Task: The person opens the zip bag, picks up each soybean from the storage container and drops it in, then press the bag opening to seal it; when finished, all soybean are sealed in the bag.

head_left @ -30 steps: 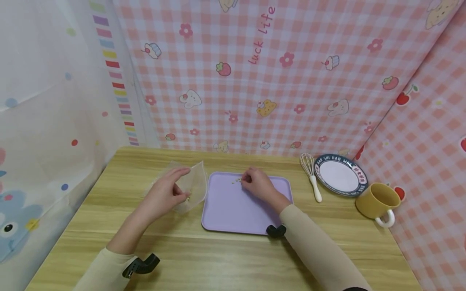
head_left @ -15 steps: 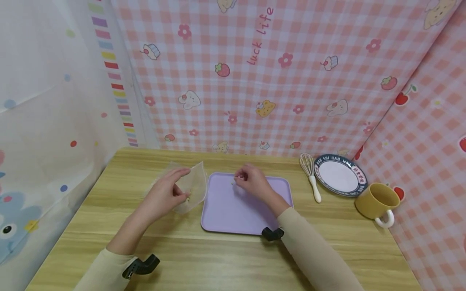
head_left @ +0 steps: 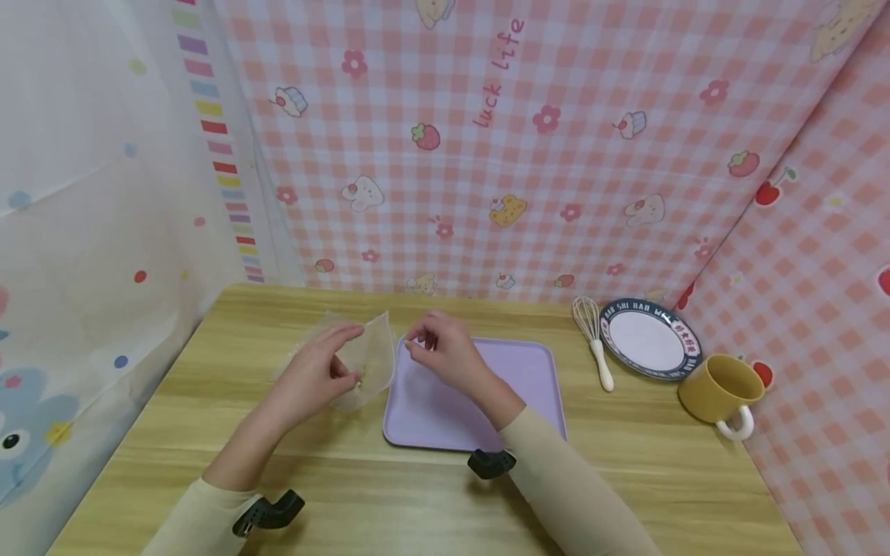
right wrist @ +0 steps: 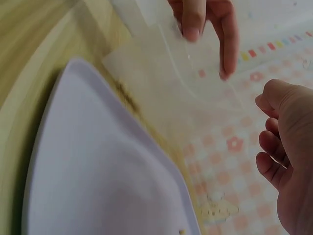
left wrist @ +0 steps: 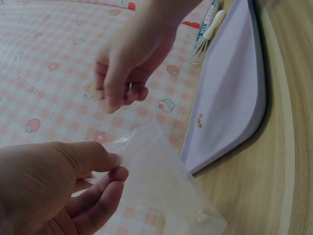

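A thin, clear plastic bag [head_left: 378, 355] hung pinched in the left hand [head_left: 316, 371], a few small pale pieces [left wrist: 201, 215] low inside it. Just beside it lay a shallow lilac tray [head_left: 433, 411] with rounded corners, more pale crumbs [left wrist: 198, 121] near its edge. The right hand [head_left: 445, 353] hung over it, fingers curled.

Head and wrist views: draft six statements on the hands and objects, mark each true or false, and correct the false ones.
The left hand holds the clear bag. True.
The tray is green. False: it is purple.
Small pale pieces lie on the tray. True.
The right hand lies flat on the tray. False: it is raised, its fingers curled.
The whisk lies between the tray and the plate. True.
The mug stands on the plate. False: it stands beside the plate.
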Tool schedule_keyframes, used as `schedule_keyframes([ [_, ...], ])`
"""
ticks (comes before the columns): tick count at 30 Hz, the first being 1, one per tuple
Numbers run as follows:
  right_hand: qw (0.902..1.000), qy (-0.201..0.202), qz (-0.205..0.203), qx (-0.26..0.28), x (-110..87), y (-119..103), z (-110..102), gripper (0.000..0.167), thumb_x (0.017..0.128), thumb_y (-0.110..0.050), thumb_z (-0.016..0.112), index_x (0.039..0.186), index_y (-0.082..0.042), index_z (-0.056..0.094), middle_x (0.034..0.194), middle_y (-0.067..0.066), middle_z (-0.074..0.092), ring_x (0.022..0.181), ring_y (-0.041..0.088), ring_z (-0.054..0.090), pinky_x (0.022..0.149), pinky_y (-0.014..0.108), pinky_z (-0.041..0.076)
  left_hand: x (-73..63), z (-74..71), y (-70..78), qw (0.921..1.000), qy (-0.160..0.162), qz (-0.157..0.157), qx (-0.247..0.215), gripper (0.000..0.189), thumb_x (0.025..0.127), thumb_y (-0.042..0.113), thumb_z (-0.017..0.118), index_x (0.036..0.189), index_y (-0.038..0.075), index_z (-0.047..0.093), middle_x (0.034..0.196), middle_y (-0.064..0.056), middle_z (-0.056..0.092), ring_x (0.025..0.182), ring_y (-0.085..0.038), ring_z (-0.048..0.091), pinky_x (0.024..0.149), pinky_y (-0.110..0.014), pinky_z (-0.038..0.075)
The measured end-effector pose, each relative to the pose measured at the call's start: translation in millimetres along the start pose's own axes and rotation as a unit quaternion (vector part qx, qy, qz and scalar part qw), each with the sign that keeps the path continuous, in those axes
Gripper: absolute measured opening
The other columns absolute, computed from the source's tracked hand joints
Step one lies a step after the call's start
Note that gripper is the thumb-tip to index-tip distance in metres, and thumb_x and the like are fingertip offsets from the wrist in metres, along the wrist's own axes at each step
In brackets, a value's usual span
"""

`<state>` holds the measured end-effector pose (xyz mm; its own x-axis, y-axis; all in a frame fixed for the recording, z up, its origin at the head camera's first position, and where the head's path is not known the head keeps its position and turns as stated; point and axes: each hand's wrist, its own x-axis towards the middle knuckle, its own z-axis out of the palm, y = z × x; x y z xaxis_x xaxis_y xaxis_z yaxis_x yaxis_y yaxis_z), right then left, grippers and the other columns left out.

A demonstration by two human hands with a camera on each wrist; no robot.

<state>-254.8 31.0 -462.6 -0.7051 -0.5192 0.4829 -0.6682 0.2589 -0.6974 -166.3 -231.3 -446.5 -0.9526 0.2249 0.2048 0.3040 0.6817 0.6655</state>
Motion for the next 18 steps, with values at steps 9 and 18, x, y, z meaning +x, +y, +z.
schedule_keyframes([
  [9, 0.9985, -0.024, -0.007, -0.048, 19.5, -19.3, 21.5, 0.005, 0.098, -0.001, 0.080, 0.102, -0.004, 0.079, 0.092, 0.006, 0.064, 0.081, 0.016, 0.057, 0.070, 0.025, 0.049, 0.3, -0.3, -0.4, 1.0000, 0.004, 0.002, 0.000, 0.075, 0.091, -0.003, 0.088, 0.159, -0.001, 0.054, 0.154, -0.021, 0.058, 0.077, -0.009, 0.067, 0.064, -0.028, 0.060],
  [18, 0.9961, -0.026, -0.004, -0.085, 29.7, -20.3, 28.7, 0.005, 0.099, -0.003, 0.080, 0.104, -0.004, 0.078, 0.094, 0.005, 0.063, 0.080, 0.015, 0.058, 0.070, 0.023, 0.048, -1.1, -0.3, -2.0, 1.0000, 0.003, 0.003, -0.001, 0.075, 0.092, -0.003, 0.087, 0.159, -0.003, 0.053, 0.156, -0.021, 0.057, 0.076, -0.009, 0.067, 0.064, -0.028, 0.059],
])
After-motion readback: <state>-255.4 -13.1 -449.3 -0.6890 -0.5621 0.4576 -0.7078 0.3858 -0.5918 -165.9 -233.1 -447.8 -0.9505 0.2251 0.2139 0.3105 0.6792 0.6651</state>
